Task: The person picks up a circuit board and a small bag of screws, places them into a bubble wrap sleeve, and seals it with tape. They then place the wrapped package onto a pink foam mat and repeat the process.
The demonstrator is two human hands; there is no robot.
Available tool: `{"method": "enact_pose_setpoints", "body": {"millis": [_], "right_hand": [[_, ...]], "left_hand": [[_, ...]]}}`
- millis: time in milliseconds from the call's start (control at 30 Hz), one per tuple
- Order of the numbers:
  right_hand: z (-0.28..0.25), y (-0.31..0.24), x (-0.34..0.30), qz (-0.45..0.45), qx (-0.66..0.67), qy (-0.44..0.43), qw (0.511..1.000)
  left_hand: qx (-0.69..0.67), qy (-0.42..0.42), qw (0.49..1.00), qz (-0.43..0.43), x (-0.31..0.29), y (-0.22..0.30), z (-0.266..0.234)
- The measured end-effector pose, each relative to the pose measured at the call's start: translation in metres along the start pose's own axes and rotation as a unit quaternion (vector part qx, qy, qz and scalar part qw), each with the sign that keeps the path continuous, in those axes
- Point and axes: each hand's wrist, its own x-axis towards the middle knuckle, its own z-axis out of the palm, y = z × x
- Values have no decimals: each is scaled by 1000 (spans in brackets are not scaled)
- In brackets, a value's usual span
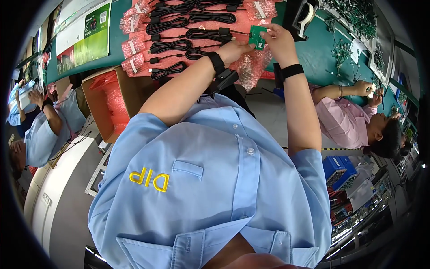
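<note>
A small green circuit board (pixel 256 36) is held up over the table between my two hands. My right hand (pixel 281 44) pinches its right edge between thumb and fingers. At the board's lower left corner, my left hand (pixel 234 50) is closed with its fingertips against it. A black cable seems to run to the board's left side. Coiled black cables (pixel 212 34) lie in rows to the left, on pink bubble wrap (pixel 179 30). Some cable ends are wrapped in pink bubble bags with white labels (pixel 133 66).
A tape dispenser (pixel 306 20) stands right of the board. An open cardboard box (pixel 99 110) with pink bubble wrap is at the left. Green and white printed sheets (pixel 85 38) lie at the far left. A co-worker in pink (pixel 345 121) works at the right, near several circuit boards (pixel 342 51).
</note>
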Motion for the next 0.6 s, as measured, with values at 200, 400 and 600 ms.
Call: {"method": "enact_pose_setpoints", "body": {"millis": [200,400,600], "right_hand": [[4,-2,-4,-47,30,54,997],[8,15,-5,17,31,7,999],[5,11,-4,-1,13,-4,1000]], "left_hand": [[-176,103,978,47,-5,-6,1],[-229,45,972,-17,-3,-10,-9],[-207,-43,974,-78,9,-3,-28]]}}
